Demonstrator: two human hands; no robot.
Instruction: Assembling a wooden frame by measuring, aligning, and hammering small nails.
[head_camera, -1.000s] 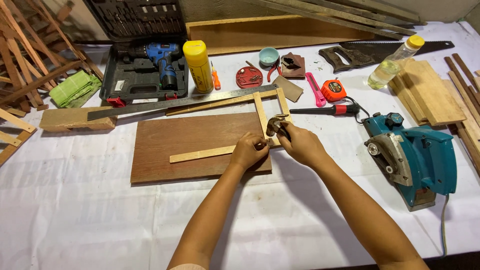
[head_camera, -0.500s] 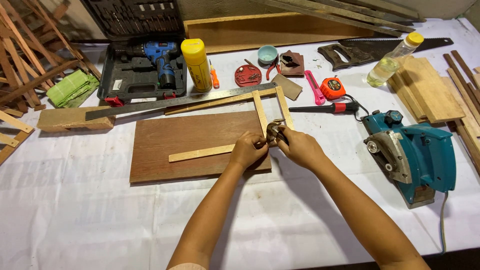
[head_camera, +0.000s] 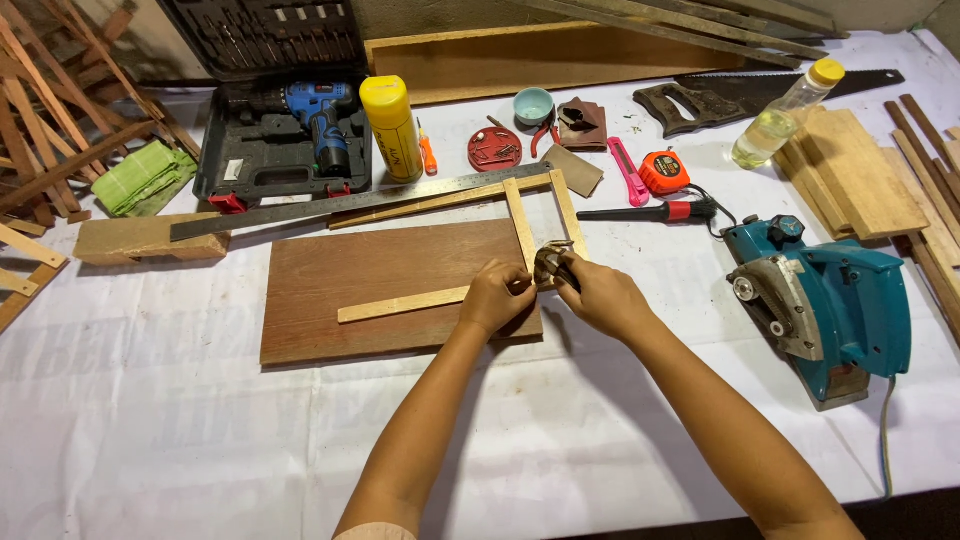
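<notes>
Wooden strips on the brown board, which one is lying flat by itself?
The long strip reaching left from the left hand; the others join into a frame.

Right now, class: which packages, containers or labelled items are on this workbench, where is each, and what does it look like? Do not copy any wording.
Yellow canister: upright beside the drill case, tall cylinder, dark print.
Clear bottle: right rear by the handsaw, lying tilted, yellow cap, pale liquid.
Drill case: left rear, open, black, blue drill inside.
Tape measure: centre right, orange, round label.
</notes>
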